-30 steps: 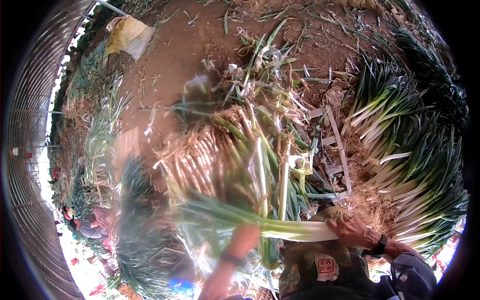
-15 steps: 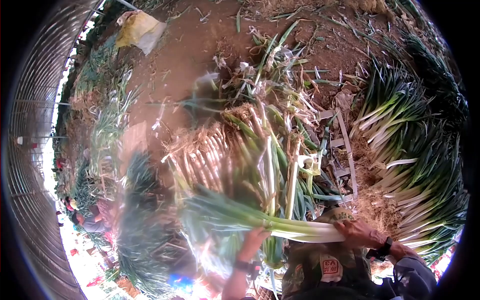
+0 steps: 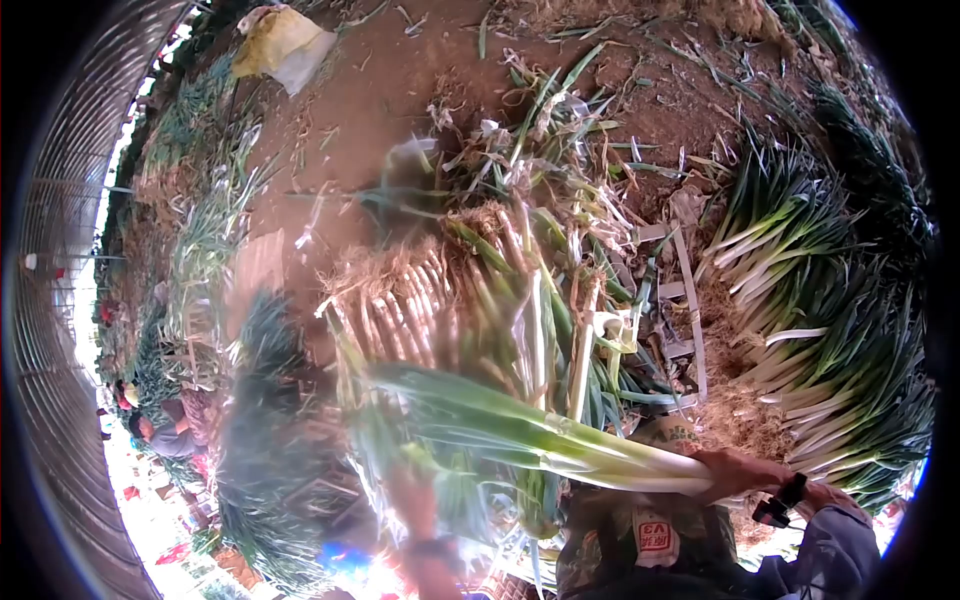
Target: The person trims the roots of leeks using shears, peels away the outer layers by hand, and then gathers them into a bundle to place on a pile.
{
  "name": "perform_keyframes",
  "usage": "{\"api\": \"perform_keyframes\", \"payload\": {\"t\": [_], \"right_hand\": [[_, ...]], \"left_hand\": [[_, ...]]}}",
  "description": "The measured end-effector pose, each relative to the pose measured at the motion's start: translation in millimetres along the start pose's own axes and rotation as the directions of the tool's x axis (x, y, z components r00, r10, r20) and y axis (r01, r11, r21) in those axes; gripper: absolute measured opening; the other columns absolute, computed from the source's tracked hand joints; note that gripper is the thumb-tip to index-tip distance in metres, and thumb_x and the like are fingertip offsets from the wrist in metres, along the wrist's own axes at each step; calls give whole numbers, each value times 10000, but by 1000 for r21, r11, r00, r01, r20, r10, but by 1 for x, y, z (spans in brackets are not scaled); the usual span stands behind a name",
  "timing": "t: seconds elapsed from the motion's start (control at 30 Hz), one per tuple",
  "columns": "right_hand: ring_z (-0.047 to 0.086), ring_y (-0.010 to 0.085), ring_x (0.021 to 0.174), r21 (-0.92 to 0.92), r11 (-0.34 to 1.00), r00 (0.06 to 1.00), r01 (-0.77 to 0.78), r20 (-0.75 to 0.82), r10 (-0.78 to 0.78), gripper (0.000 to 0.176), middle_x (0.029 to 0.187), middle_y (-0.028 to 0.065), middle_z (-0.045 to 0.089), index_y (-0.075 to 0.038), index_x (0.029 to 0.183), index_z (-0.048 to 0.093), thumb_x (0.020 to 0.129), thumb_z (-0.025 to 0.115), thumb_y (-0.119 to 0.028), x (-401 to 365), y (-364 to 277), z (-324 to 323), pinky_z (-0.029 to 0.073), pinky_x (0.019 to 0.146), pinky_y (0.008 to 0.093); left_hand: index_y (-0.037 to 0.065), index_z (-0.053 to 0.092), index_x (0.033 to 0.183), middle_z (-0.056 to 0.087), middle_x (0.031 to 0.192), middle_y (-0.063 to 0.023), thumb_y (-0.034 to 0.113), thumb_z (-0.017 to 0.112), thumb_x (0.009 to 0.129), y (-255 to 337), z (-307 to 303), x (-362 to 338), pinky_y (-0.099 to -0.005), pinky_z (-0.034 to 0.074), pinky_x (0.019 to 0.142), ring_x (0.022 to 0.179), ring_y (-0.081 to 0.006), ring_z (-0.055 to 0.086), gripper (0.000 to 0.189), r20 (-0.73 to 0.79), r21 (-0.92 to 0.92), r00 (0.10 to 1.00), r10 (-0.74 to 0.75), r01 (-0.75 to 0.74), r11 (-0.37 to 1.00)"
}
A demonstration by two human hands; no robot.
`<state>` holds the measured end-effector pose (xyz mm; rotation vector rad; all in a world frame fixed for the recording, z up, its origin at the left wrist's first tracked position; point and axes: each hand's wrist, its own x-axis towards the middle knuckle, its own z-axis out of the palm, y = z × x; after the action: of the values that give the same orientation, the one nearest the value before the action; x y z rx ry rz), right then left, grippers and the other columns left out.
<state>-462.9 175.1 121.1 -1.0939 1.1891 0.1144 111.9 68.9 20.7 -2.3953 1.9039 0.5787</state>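
Note:
My right hand [image 3: 735, 474] is closed around the white root end of a bunch of green onions [image 3: 560, 445]. The bunch lies across in front of my lap, its green leaves pointing left. Lower and to the left is my left hand [image 3: 412, 495], smeared by motion beside loose, pale leaves [image 3: 470, 500]; its fingers cannot be made out. Just beyond the held bunch, untrimmed green onions [image 3: 405, 310] lie in a pile with their brown roots facing away from me.
Rows of cleaned green onions [image 3: 800, 370] line the right side. A pale strap frame [image 3: 692, 310] lies on the soil near peeled-off leaves [image 3: 560, 160]. Blurred green onion tops [image 3: 265, 440] stand at left. A crouching person [image 3: 175, 435] is farther left, and a sack [image 3: 285, 45] lies at the back.
My left hand has come away from the bunch and moved down and left. My right hand, still gripping the white end, has shifted slightly right, and the bunch now slopes more.

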Motion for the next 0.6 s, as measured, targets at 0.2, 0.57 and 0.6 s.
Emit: {"api": "perform_keyframes", "payload": {"t": [0.2,0.57,0.6], "right_hand": [[676,223,1051,308,951,998,-40,54,24,735,1152,150,711,-25,1351,583,756,876,-340,-47,0,-16,514,956,366],[671,166,949,835,520,974,-178,75,213,590,1045,120,707,32,1259,600,791,814,-256,-49,6,-5,530,836,305],[672,167,941,810,560,976,-173,64,210,585,1036,115,707,31,1257,602,793,810,-259,-50,1,-8,526,830,296]], "left_hand": [[28,674,1149,695,1043,-88,271,590,975,84,23,-54,-347,500,886,996,-165,623,311,311,-511,950,28,142,848],[-34,557,1338,691,1190,-151,322,676,972,186,104,-68,-330,501,960,1129,-213,649,523,587,-796,720,370,428,428],[-36,539,1360,686,1205,-154,320,680,970,196,105,-70,-326,499,963,1147,-208,640,547,592,-797,713,375,448,405]]}}
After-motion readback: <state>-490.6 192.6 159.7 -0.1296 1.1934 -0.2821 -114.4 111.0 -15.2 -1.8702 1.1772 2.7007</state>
